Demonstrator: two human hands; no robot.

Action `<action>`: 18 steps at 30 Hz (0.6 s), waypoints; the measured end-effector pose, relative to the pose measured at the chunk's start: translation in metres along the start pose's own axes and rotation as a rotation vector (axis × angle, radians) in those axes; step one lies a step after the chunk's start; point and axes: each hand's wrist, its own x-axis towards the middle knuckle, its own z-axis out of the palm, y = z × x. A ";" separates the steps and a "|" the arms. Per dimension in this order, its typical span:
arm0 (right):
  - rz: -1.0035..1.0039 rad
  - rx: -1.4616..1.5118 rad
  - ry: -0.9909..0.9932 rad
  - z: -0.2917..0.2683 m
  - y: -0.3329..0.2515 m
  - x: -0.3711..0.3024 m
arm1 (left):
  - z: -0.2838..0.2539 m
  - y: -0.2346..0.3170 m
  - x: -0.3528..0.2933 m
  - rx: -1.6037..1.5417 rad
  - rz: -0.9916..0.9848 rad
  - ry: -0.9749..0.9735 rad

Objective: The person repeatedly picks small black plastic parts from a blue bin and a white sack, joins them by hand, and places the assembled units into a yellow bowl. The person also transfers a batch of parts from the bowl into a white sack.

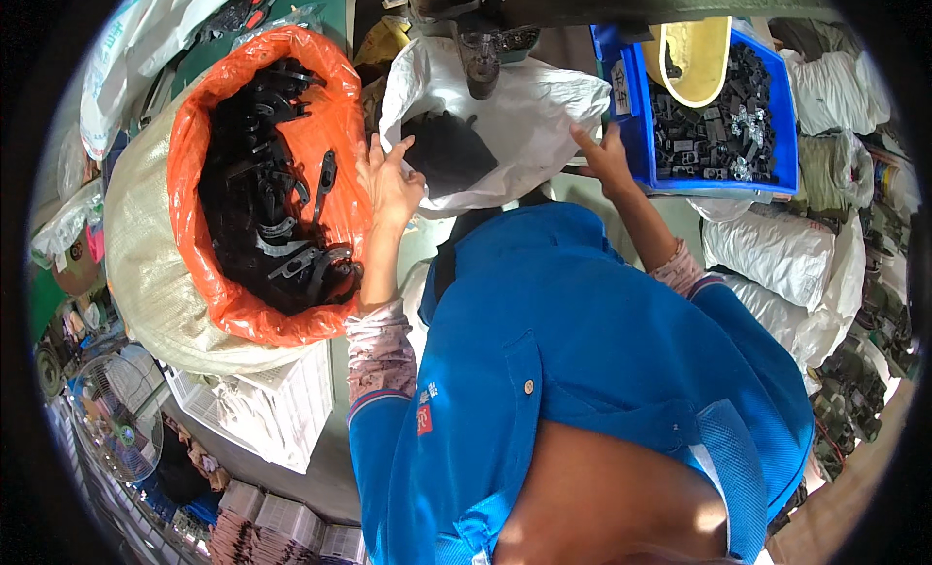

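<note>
A white woven bag (544, 109) stands with its mouth wide in front of me, black material (449, 152) lying inside. My left hand (391, 182) is at the bag's left rim, fingers spread, fingertips at the plastic. On the other side, my right hand (607, 162) has thumb and index finger apart against the right rim; its other fingers are partly hidden. Neither hand shows a part in it. Left of the bag, a big sack with an orange plastic liner (194, 225) holds many black plastic parts (277, 177).
A blue bin (631, 128) of small black parts, with a yellow scoop (694, 89) on top, stands at the right. Dark machinery (481, 65) hangs over the white bag. A white crate (291, 400) and a fan (116, 419) are at the left. Stuffed white sacks (767, 254) line the right.
</note>
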 end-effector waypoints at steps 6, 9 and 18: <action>0.328 0.343 0.064 0.058 -0.004 0.049 | -0.021 -0.006 -0.005 -0.266 -0.104 -0.059; -0.363 -0.037 -0.280 0.070 -0.022 -0.010 | -0.074 -0.003 -0.017 -0.469 -0.422 -0.098; -0.020 0.235 -0.367 0.038 -0.038 -0.029 | -0.073 -0.088 0.003 -0.940 -0.205 0.552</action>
